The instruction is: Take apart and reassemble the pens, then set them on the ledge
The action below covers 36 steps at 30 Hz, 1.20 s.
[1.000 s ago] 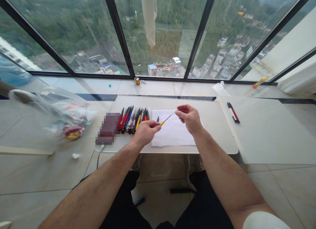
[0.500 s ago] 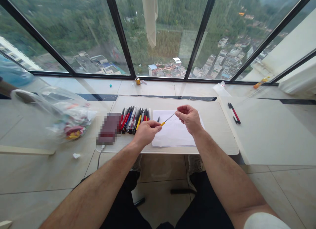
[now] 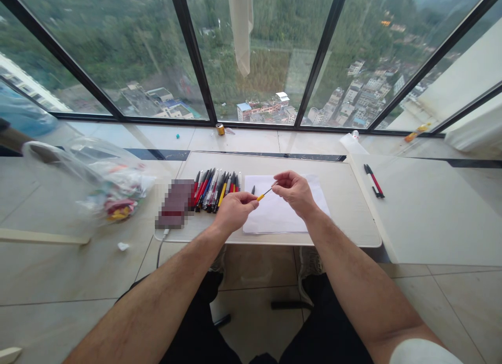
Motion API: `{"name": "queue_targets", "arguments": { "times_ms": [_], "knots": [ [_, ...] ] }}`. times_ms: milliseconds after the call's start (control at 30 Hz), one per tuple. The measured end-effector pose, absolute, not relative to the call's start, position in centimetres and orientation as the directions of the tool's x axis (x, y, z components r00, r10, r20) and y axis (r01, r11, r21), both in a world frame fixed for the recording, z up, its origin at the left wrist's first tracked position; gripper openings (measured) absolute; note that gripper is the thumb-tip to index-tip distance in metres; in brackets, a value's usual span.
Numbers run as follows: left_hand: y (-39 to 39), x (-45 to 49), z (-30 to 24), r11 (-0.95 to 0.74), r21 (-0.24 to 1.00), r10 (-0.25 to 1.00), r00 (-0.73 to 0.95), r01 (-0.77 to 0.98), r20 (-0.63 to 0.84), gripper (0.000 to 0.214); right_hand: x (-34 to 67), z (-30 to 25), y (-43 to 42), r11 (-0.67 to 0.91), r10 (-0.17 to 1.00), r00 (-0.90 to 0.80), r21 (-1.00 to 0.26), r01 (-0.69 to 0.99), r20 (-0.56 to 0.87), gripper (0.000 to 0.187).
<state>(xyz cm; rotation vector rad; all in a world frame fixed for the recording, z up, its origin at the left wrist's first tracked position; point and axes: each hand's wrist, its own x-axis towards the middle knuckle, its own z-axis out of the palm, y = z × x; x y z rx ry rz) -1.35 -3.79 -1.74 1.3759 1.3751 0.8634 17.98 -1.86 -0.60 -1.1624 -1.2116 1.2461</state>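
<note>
Over the flat paper [image 3: 282,217], the left hand [image 3: 234,211] and right hand [image 3: 295,193] pinch a slender yellow-and-dark rod [image 3: 260,197]. Plastic pens [image 3: 212,189] lie left of the paper.

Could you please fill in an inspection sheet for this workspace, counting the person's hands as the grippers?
Surface: pale rectangular tabletop, bearing white rectangular paper.
Job's things: slim yellow-and-dark stick-like piece, between the hands; row of multicoloured slender pens, left of the paper.
Clutter: pixelated dark-red rectangular object beside the pens; clear plastic bag with mixed contents, far left; crumpled white scrap on the floor.
Grippers: left hand pinches the yellow end; right hand is at the dark end, grip unclear.
Cables: thin grey cable, its plug at the dark-red object's near edge.
Surroundings: black-framed glass windows; pale tiled floor.
</note>
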Motion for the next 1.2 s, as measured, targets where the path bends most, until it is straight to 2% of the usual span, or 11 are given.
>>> {"name": "queue_targets", "arguments": {
  "times_ms": [367, 500, 567, 667, 733, 800, 900, 1000, 1200],
  "knots": [
    [-3.8, -1.3, -1.7, 0.086, 0.954, 0.987, 0.109, 0.288, -0.122, 0.025, 17.6, -0.1, -1.9, -0.028, 0.999, -0.047, -0.998, -0.052, -0.025, 0.037],
    [-3.6, -1.5, -1.1, 0.123, 0.965, 0.989, 0.053, 0.232, -0.138, 0.024, 17.5, -0.4, -1.6, -0.058, 0.996, -0.072, -0.997, -0.053, -0.054, 0.042],
    [-3.3, -1.9, -0.7, 0.139, 0.971, 0.99, -0.002, 0.193, -0.142, 0.025, 17.4, -1.0, -1.3, -0.071, 0.995, -0.068, -0.997, 0.0, -0.071, 0.041],
    [-2.8, -2.6, -0.3, 0.14, 0.98, 0.989, -0.074, 0.14, -0.131, 0.028, 16.8, -2.1, -1.1, -0.005, 0.999, -0.035, -0.975, 0.222, -0.013, 0.025],
    [-2.5, -3.1, -0.1, 0.132, 0.984, 0.987, -0.107, 0.118, -0.119, 0.03, 16.0, -2.7, -1.1, 0.084, 0.996, -0.057, -0.901, 0.426, 0.066, 0.016],
    [-2.4, -3.3, 0.0, 0.122, 0.986, 0.986, -0.131, 0.113, -0.107, 0.028, 15.2, -2.9, -1.2, 0.179, 0.984, -0.129, -0.777, 0.604, 0.126, 0.018],
    [-2.5, -3.4, 0.1, 0.119, 0.984, 0.984, -0.145, 0.133, -0.099, 0.027, 14.0, -2.7, -1.5, 0.259, 0.965, -0.232, -0.586, 0.768, 0.122, 0.022],
    [-2.6, -3.3, 0.2, 0.118, 0.978, 0.984, -0.151, 0.174, -0.092, 0.027, 13.1, -2.6, -1.7, 0.263, 0.961, -0.272, -0.475, 0.84, 0.051, 0.026],
    [-2.6, -3.3, -0.2, 0.118, 0.974, 0.986, -0.136, 0.191, -0.093, 0.028, 12.4, -3.0, -1.3, 0.224, 0.971, -0.241, -0.396, 0.89, 0.008, 0.024]
  ]
}}
